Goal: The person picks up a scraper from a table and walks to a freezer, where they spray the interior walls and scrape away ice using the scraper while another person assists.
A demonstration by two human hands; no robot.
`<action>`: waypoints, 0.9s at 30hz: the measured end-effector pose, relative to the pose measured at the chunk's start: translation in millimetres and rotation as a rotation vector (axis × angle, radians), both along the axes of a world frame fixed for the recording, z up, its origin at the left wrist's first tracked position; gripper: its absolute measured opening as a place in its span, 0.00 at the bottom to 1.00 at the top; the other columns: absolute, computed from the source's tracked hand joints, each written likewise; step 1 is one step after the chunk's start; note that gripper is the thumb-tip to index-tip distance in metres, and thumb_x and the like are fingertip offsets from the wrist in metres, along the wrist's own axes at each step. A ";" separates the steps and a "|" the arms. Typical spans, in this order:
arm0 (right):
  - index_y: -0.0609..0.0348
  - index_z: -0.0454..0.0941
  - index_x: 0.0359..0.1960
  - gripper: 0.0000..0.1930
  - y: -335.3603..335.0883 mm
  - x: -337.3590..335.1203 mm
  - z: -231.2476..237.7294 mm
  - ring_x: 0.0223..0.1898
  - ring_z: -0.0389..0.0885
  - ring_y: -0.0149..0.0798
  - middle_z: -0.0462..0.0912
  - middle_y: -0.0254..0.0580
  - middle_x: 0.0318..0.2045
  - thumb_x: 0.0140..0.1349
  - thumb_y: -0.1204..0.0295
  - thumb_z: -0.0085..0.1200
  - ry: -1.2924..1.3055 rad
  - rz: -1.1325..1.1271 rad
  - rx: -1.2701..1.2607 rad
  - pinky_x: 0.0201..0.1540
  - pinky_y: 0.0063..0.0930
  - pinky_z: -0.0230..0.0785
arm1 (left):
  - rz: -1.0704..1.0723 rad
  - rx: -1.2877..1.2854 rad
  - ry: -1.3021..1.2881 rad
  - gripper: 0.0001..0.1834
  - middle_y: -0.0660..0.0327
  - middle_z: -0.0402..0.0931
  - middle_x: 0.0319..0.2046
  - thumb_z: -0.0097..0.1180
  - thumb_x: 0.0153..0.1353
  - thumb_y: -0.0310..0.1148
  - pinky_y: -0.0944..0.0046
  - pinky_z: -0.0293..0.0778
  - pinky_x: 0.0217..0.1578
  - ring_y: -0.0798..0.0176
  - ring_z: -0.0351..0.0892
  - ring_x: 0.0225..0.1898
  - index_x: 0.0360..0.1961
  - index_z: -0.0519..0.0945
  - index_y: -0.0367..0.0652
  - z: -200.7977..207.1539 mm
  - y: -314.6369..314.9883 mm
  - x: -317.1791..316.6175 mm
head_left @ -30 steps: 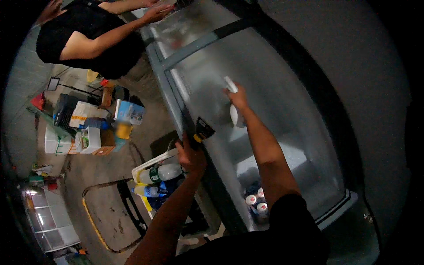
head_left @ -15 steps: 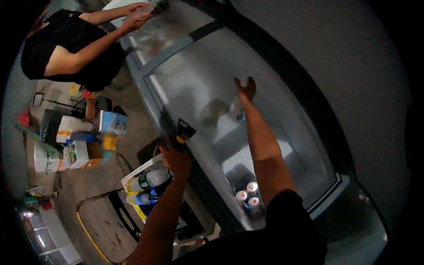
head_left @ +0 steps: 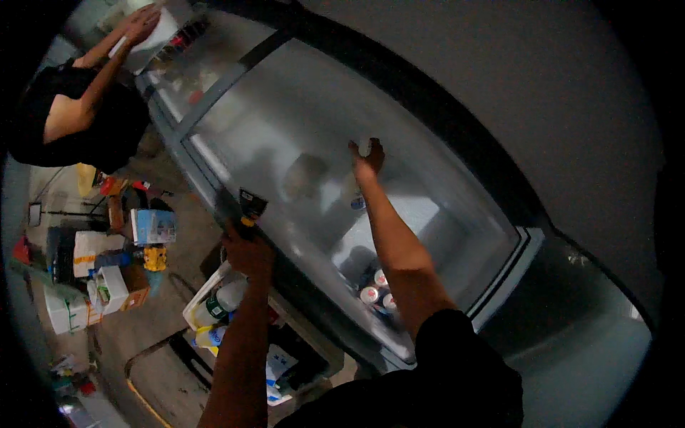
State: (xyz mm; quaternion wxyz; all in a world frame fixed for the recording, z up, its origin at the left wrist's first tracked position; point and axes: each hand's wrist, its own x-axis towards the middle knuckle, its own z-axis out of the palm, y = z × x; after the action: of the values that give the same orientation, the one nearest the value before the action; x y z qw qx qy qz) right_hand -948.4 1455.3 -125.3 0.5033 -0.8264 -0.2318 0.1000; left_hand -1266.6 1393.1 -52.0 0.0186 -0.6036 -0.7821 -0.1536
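Note:
My left hand (head_left: 247, 251) is closed around the handle of a scraper (head_left: 253, 205) with a wide dark blade and a bit of yellow at its neck. It is at the near edge of a long grey chest freezer (head_left: 421, 167). My right hand (head_left: 368, 158) reaches over the freezer, thumb and fingers apart in a curve, with nothing visible between them. Whether it touches a surface I cannot tell. Below its wrist is a small bottle-like thing with a blue patch (head_left: 358, 203), partly hidden by my forearm. Several drink cans (head_left: 369, 294) with pale tops stand in the freezer's near corner.
At the far left another person (head_left: 78, 118) in black handles a white panel-like thing (head_left: 153, 39) over the freezer's far end. A crate (head_left: 191, 312) with bottles stands beside my left forearm. Boxes (head_left: 114, 285) and a blue-and-white container (head_left: 153, 226) sit on the floor.
The view has shifted, so the freezer and both arms sit further left. My left hand keeps the scraper; my right hand stays spread. The other person's hands now hold a white panel-like thing.

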 end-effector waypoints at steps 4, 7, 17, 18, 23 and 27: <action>0.64 0.75 0.41 0.30 -34.4 11.7 -25.1 0.45 0.75 0.56 0.78 0.56 0.40 0.47 0.50 0.63 -0.124 -0.239 0.033 0.48 0.48 0.65 | -0.031 -0.074 -0.010 0.36 0.46 0.65 0.49 0.58 0.54 0.34 0.47 0.75 0.37 0.42 0.76 0.41 0.64 0.60 0.51 15.4 -4.2 22.0; 0.63 0.75 0.38 0.27 -57.5 8.9 -22.6 0.41 0.75 0.54 0.79 0.53 0.36 0.47 0.52 0.64 -0.085 -0.277 0.081 0.46 0.45 0.66 | -0.100 0.003 -0.004 0.35 0.47 0.65 0.47 0.58 0.55 0.35 0.46 0.75 0.35 0.42 0.76 0.41 0.64 0.59 0.51 -6.4 4.4 -6.3; 0.62 0.73 0.29 0.16 -149.9 28.1 -15.4 0.28 0.73 0.35 0.77 0.39 0.26 0.50 0.65 0.66 0.014 -0.430 0.310 0.36 0.29 0.66 | -0.072 -0.122 -0.012 0.34 0.45 0.64 0.48 0.54 0.58 0.38 0.46 0.76 0.35 0.43 0.77 0.41 0.65 0.57 0.48 20.5 -0.3 17.5; 0.62 0.73 0.30 0.16 -159.7 31.8 -15.1 0.28 0.73 0.34 0.76 0.38 0.26 0.49 0.66 0.66 0.051 -0.481 0.347 0.35 0.29 0.66 | -0.089 -0.117 -0.025 0.34 0.45 0.64 0.48 0.54 0.58 0.38 0.46 0.76 0.35 0.43 0.77 0.41 0.65 0.57 0.49 15.5 -1.5 20.0; 0.65 0.74 0.37 0.20 -211.2 19.4 23.4 0.33 0.74 0.42 0.78 0.45 0.30 0.50 0.64 0.67 0.271 -0.591 0.341 0.41 0.36 0.67 | -0.099 -0.083 -0.033 0.33 0.45 0.64 0.49 0.53 0.59 0.39 0.45 0.75 0.38 0.41 0.76 0.42 0.65 0.57 0.51 19.0 -6.8 12.1; 0.64 0.73 0.38 0.16 -238.8 24.2 34.2 0.30 0.74 0.34 0.77 0.38 0.32 0.51 0.72 0.66 0.191 -0.740 0.402 0.36 0.29 0.68 | -0.005 -0.088 0.054 0.33 0.46 0.64 0.49 0.52 0.59 0.39 0.43 0.75 0.39 0.40 0.76 0.42 0.65 0.58 0.53 -22.0 23.7 -16.4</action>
State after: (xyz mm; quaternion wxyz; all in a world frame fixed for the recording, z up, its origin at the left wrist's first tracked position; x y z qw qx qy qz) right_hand -924.2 1216.5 -91.1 0.6754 -0.7264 0.1130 -0.0585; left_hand -1282.9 1416.7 -74.0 0.0130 -0.6096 -0.7859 -0.1027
